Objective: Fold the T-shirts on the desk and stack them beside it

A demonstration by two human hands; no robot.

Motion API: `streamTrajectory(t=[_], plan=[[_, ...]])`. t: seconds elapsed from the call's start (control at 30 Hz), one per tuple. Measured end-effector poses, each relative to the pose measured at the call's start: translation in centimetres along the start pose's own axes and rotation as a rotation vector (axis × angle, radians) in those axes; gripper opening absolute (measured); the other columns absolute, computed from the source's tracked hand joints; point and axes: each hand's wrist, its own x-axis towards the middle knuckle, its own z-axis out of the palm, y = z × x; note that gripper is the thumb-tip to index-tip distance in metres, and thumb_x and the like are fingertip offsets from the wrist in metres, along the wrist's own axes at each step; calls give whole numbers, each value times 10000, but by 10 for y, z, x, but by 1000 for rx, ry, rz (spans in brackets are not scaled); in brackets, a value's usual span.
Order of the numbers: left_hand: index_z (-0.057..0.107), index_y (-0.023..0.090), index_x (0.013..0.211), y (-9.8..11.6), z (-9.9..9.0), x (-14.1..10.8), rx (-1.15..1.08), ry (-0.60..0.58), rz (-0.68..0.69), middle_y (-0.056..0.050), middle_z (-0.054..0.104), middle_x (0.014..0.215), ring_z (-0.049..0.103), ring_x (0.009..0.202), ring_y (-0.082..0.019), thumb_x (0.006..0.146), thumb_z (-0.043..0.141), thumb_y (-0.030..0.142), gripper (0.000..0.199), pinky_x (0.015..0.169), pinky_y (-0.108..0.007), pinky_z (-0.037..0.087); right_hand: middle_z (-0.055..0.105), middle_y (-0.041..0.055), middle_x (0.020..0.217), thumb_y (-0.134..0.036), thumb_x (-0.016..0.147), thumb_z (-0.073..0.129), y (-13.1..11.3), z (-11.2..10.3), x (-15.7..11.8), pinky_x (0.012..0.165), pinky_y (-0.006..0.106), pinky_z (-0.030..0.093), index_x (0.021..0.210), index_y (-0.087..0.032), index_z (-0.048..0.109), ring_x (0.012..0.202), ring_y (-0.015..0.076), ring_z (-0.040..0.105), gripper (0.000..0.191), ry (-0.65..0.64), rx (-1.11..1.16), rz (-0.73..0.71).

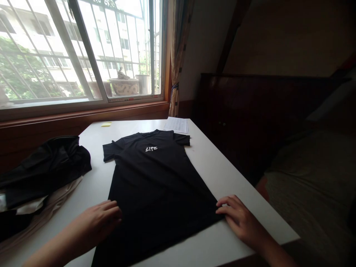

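Observation:
A black short-sleeved T-shirt [155, 189] lies spread on the white table [222, 167], its collar toward the window and its hem toward me. White lettering [151, 149] marks its chest. At the shirt's left side, my left hand [101, 218] is closed with curled fingers over the fabric; what those fingers hold, if anything, is hidden. My right hand [239, 218] pinches the right corner of the hem, near the table's right edge. The cloth looks mostly flat, with faint creases across the middle.
A heap of dark and beige clothes [47, 167] sits on the table's left. Printed papers [177, 125] and a yellow note [106, 124] lie at the far end. Beyond are a barred window [119, 52] and a curtain [178, 55]. Grey fabric [306, 196] shows at right.

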Motion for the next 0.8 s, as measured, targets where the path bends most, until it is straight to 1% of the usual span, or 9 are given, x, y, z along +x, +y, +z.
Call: streamTrajectory(t=[0.1, 0.17, 0.23, 0.3, 0.4, 0.53, 0.6, 0.67, 0.8], plan=[[647, 238, 917, -2, 3, 31, -9, -90, 70, -28, 630, 867, 589, 771, -160, 969, 478, 158, 195, 656, -242, 459, 657, 53, 1047, -47, 835, 511, 0, -10, -2, 910, 397, 497, 903, -249, 683, 1052, 239, 589, 275, -55, 30, -5], [645, 234, 934, -2, 8, 47, -8, -93, 97, -35, 628, 893, 575, 804, -175, 979, 471, 161, 194, 693, -263, 465, 671, 44, 974, -67, 851, 508, 1, -15, 0, 868, 381, 500, 846, -244, 672, 993, 231, 603, 241, -57, 43, 8], [645, 233, 963, -3, 15, 58, -8, -75, 113, -38, 629, 916, 571, 836, -184, 991, 471, 167, 189, 725, -278, 473, 677, 38, 903, -90, 880, 489, 2, -18, 7, 840, 370, 499, 825, -243, 666, 945, 226, 614, 240, -13, 39, 46], [647, 234, 990, -5, 24, 65, -2, -42, 108, -40, 631, 922, 573, 863, -191, 996, 474, 166, 186, 750, -289, 483, 684, 38, 888, -109, 906, 472, 2, -19, 19, 834, 358, 498, 873, -243, 680, 930, 221, 625, 250, 51, 19, 104], [649, 235, 1000, -7, 35, 68, 14, -9, 74, -35, 631, 924, 581, 881, -197, 987, 498, 158, 171, 761, -299, 496, 697, 46, 941, -148, 926, 498, -1, -17, 41, 828, 333, 495, 954, -234, 700, 932, 214, 642, 221, 68, -34, 176], [645, 242, 1025, -11, 43, 59, -15, -16, 16, -35, 625, 1025, 596, 946, -197, 961, 570, 174, 120, 806, -301, 519, 710, 43, 930, -192, 902, 593, -5, -11, 66, 773, 300, 478, 923, -225, 721, 869, 205, 662, 135, -53, -116, 251], [645, 244, 1035, -13, 43, 55, -23, -26, 1, -36, 621, 1049, 601, 960, -195, 962, 577, 179, 118, 820, -300, 525, 717, 38, 906, -202, 889, 615, -6, -8, 72, 723, 284, 457, 896, -221, 723, 815, 192, 668, 110, -112, -147, 290], [650, 241, 1018, -15, 43, 52, -3, -33, 1, -33, 624, 1031, 605, 944, -192, 962, 578, 177, 112, 822, -302, 527, 718, 34, 859, -204, 893, 597, -6, -5, 76, 672, 277, 423, 845, -219, 716, 753, 178, 663, 129, -154, -191, 316], [647, 226, 962, -14, 43, 54, 95, -34, 16, -30, 627, 968, 608, 889, -190, 959, 567, 152, 109, 787, -300, 528, 721, 48, 811, -189, 891, 553, -6, -1, 80, 618, 285, 353, 793, -214, 705, 716, 178, 656, 182, -194, -305, 348]])
